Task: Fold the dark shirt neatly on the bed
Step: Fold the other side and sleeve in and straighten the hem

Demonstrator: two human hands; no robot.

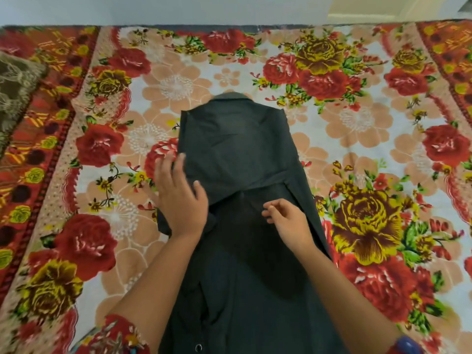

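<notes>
The dark shirt (237, 154) lies lengthwise down the middle of the bed (357, 118), collar at the far end, both sides folded inward into a narrow strip. My left hand (178, 198) rests flat on the shirt's left folded edge, fingers spread. My right hand (288, 221) hovers over the shirt's middle with fingers loosely curled, thumb and forefinger close together, nothing visibly held. The shirt's lower part runs toward me between my forearms.
A floral bedspread in red, yellow and peach covers the bed. A brown patterned cushion (15, 93) lies at the far left. A pale wall (178, 8) runs along the bed's far edge.
</notes>
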